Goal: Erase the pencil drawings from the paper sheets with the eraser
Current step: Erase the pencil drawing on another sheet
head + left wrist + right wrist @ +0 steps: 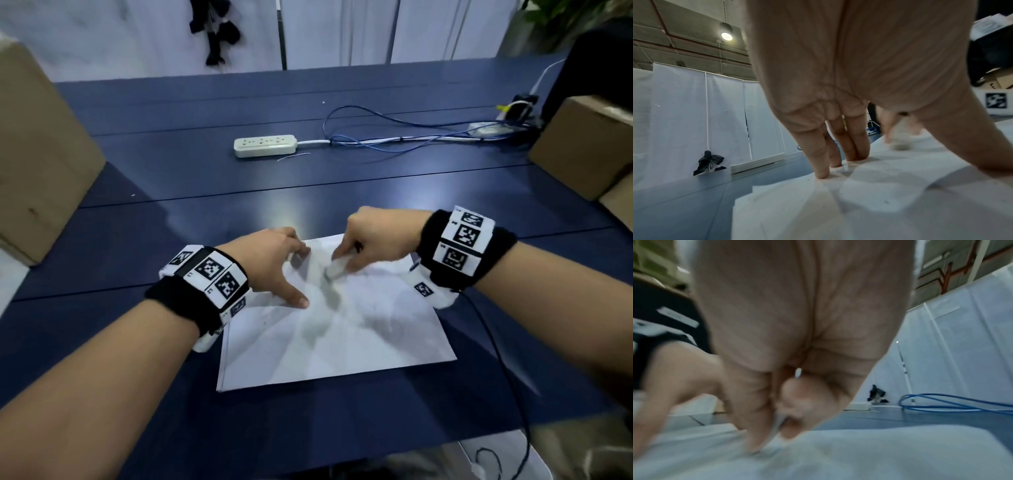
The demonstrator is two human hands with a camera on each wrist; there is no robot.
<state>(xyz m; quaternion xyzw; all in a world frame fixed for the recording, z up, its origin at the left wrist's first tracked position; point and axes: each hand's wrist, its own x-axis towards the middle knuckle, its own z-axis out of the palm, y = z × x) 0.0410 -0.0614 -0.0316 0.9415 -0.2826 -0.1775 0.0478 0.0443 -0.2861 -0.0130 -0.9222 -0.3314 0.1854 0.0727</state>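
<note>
The left hand (274, 260) is spread flat, its straight fingers (823, 162) pressing the paper (342, 342). At 3 o'clock from it, the right hand (373, 240) pinches one white eraser (337, 269) against the paper. I count two hands, one eraser; the number of sheets is unclear.

A dark blue table (178, 164) carries paper sheets (335, 342), power strip (265, 145), cables (394, 137), cardboard boxes (41, 154).

You're pressing on matt white paper (342, 335), smooth but faintly creased. Under it, the table (171, 178) is dark blue with a slight sheen where the light catches it. The power strip (265, 145) looks like glossy off-white plastic. Boxes (41, 154) at the sides are plain brown cardboard, matt. Wristbands (181, 305) look like black cloth.
</note>
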